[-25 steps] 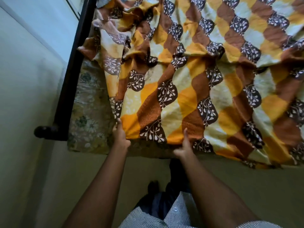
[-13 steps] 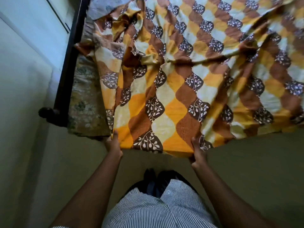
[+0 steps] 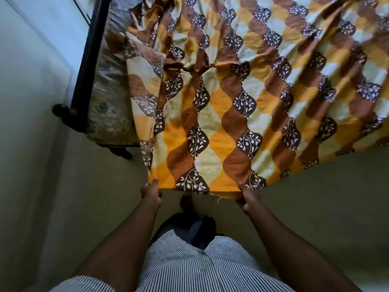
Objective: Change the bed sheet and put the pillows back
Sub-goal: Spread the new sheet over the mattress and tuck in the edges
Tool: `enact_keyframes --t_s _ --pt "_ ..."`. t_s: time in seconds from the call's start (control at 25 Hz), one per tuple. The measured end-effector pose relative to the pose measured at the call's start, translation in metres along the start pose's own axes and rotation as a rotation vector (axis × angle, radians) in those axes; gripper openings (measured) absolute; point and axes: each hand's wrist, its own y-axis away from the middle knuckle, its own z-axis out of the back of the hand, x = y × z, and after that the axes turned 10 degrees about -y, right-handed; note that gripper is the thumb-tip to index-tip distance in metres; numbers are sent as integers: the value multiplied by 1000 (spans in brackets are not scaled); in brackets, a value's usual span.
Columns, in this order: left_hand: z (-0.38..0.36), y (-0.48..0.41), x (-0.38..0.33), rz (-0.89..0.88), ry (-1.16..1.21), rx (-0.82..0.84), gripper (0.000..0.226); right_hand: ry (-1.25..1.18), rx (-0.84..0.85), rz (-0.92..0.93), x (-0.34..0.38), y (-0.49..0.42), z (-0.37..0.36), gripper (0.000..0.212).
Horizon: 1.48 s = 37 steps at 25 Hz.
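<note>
A bed sheet [image 3: 231,114] in orange, brown and cream waves with dark leaf patches lies over the bed and hangs off its near side. Its near edge is lifted clear of the mattress and stretched out towards me. My left hand [image 3: 150,191] pinches that edge at the sheet's left corner. My right hand [image 3: 246,196] grips the same edge further right, fingers curled under the cloth. The sheet is bunched in folds near the bed's left end. A floral mattress [image 3: 109,106] shows bare at the left. No pillows are in view.
A dark bed frame rail [image 3: 84,68] with a round knob [image 3: 60,109] runs along the left, close to a pale wall [image 3: 27,102]. Bare floor [image 3: 315,207] lies between me and the bed. My feet stand just below the sheet edge.
Both hands have pulled the sheet's near edge off the mattress and back towards me, and I have stepped back from the bed. The cloth now hangs stretched between bed and hands.
</note>
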Motion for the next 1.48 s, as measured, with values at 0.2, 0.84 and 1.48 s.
enact_keyframes --t_s 0.2,0.84,1.48 --pt "1 7 -1 51 -68 194 22 181 108 -80 -10 -4 -8 17" --pt "-13 -87 -214 -383 -291 150 30 512 528 342 105 -1 -319 20" --pt "-39 -195 -375 -191 96 -30 49 1353 1008 860 87 -64 -580 44"
